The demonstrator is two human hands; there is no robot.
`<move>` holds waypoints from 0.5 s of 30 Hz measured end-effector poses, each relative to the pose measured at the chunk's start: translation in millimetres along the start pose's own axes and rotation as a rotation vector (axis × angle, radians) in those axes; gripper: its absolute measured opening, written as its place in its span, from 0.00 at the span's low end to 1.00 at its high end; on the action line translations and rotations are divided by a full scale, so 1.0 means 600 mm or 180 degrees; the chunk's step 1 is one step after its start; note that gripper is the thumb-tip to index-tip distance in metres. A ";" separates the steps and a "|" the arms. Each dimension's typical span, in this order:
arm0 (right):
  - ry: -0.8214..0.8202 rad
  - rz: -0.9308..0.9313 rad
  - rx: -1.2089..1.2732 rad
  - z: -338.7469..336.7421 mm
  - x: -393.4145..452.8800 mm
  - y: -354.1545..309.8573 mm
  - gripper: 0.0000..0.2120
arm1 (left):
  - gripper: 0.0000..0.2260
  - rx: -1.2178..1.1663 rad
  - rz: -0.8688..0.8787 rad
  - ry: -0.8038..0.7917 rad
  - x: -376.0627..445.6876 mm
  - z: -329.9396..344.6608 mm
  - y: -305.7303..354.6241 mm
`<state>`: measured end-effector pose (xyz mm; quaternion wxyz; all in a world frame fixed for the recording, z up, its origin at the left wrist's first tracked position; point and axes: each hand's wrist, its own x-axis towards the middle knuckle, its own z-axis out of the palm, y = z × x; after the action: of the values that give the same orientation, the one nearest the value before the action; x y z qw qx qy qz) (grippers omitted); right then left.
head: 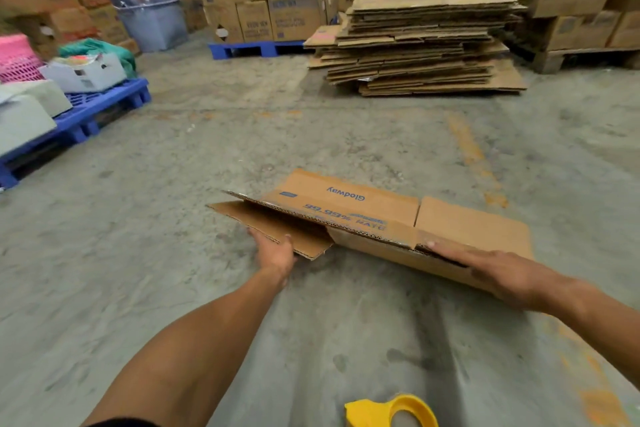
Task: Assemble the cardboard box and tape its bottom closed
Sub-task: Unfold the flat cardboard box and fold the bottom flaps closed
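A flattened brown cardboard box [363,215] printed with blue "Glodway" lettering is held low over the concrete floor, its near flaps slightly parted. My left hand [273,251] grips the edge of the left flap from below, thumb on top. My right hand [491,269] rests along the box's near right edge, fingers slipped into the gap between the layers. A yellow tape dispenser [391,411] lies on the floor at the bottom edge of the view, close to me and apart from both hands.
A tall pile of flattened cartons [426,42] sits on the floor ahead right. Stacked boxes on a blue pallet [256,48] line the back. Another blue pallet [79,121] with grey and pink items stands at the left. A wooden pallet [581,57] with boxes is far right.
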<state>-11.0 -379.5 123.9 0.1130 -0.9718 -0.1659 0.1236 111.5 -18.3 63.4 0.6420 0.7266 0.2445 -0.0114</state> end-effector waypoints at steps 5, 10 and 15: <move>0.0852 0.0407 0.0045 -0.025 -0.044 0.007 0.38 | 0.43 0.0884 0.0640 -0.0062 0.014 0.005 0.040; 0.1486 0.1162 -0.0558 -0.092 -0.030 0.011 0.43 | 0.35 0.0973 0.1227 0.0055 0.002 0.022 0.146; 0.2050 0.1498 -0.0370 -0.192 0.018 0.025 0.41 | 0.32 0.1114 0.1477 -0.0125 0.025 0.030 0.278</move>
<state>35.3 -410.2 226.8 0.0727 -0.9770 0.0985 -0.1744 191.4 -39.4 209.8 0.4969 0.8625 0.0537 0.0796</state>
